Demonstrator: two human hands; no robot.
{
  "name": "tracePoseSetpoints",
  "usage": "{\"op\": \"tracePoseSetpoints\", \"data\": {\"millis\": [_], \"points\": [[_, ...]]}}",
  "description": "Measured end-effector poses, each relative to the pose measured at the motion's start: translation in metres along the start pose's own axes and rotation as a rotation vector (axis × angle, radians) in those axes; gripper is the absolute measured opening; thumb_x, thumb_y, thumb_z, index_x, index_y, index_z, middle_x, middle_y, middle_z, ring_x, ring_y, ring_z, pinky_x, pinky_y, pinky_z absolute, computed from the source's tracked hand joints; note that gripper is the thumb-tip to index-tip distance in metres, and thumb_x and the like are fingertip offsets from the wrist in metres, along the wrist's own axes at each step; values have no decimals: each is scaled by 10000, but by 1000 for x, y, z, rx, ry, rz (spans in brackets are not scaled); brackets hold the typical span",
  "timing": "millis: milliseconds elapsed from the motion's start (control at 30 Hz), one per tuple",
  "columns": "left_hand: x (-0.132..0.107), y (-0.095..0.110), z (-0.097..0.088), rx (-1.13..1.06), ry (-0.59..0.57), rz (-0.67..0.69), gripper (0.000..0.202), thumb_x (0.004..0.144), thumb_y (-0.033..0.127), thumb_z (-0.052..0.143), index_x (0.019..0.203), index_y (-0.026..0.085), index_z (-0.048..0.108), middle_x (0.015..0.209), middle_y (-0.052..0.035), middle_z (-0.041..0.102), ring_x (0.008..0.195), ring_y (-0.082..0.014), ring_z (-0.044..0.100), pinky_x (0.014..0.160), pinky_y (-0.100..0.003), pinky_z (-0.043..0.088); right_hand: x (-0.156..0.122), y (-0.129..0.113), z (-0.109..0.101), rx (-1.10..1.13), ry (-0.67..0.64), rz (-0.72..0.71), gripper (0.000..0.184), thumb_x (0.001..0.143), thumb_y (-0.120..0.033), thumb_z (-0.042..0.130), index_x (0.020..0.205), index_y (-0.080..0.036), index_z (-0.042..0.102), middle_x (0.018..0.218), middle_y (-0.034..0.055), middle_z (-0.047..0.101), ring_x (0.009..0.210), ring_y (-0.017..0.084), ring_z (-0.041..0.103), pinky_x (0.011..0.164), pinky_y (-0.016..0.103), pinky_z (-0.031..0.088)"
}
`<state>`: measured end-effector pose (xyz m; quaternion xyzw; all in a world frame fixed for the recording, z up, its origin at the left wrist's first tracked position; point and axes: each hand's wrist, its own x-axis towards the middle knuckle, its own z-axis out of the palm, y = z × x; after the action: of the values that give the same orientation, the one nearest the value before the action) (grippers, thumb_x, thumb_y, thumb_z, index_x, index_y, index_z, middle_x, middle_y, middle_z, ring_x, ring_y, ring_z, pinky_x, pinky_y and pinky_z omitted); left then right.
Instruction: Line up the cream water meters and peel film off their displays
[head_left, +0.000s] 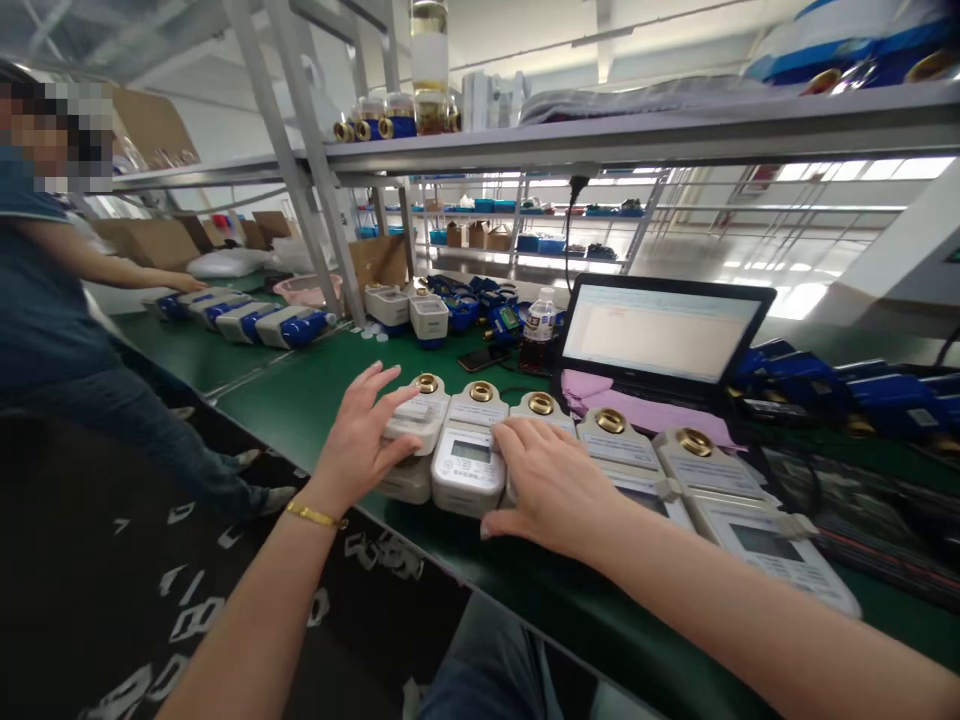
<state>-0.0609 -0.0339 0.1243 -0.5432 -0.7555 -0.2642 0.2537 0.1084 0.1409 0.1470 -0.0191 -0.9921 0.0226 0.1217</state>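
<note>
A row of several white water meters with brass threaded ports stands along the front of the green bench point(277, 400). At the leftmost water meter point(411, 485), my left hand point(358, 435) has its fingers spread. The thumb and index finger of that hand lie at the meter's lid. My right hand point(551, 485) curls over the third water meter point(541, 404), hiding most of it, thumb towards the front edge. Between my hands, the second meter point(469, 470) shows its small grey display. Farther right, two more meters point(776, 545) lie partly behind my right forearm.
An open laptop point(652, 335) stands behind the row on pink cloth point(645, 412). Nearby are a drink bottle point(538, 328), a phone point(484, 357) and blue meter bodies point(892, 390). A shelf point(630, 135) crosses above. At left, a person point(52, 290) reaches towards more meters point(247, 320).
</note>
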Motion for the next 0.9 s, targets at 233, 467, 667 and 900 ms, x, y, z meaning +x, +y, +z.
{"op": "tracePoseSetpoints", "data": {"millis": [233,467,667,900], "points": [[10,-6,-2,-157,-105,-47,457,843,499,431,1160,190,540,1265,-93,468,1240,-241,332,1062,-403,266,42,15,-29,71,-184,39,412,678,-541,576,924,-225,670,887,53,651,821,258,599,692,346,474],[10,0,0,-113,-77,-37,514,785,539,512,1165,194,532,1256,-93,478,1229,-251,350,1054,-421,281,24,23,-39,121,-87,110,440,758,-511,518,1053,-205,634,1020,64,650,932,254,592,799,362,469],[16,6,0,-15,-70,-6,606,689,549,619,1173,198,518,1257,-90,481,1231,-273,353,1051,-443,291,-11,39,-30,-32,-210,-8,1159,481,-493,756,1414,-112,184,1450,154,208,1313,357,202,1042,518,254],[15,4,2,2,-66,-13,573,701,579,554,1152,225,531,1236,-83,499,1204,-298,391,1034,-471,305,-17,81,-71,14,47,187,833,701,-496,607,1383,-150,278,1384,140,354,1237,318,368,1002,483,335]]}}
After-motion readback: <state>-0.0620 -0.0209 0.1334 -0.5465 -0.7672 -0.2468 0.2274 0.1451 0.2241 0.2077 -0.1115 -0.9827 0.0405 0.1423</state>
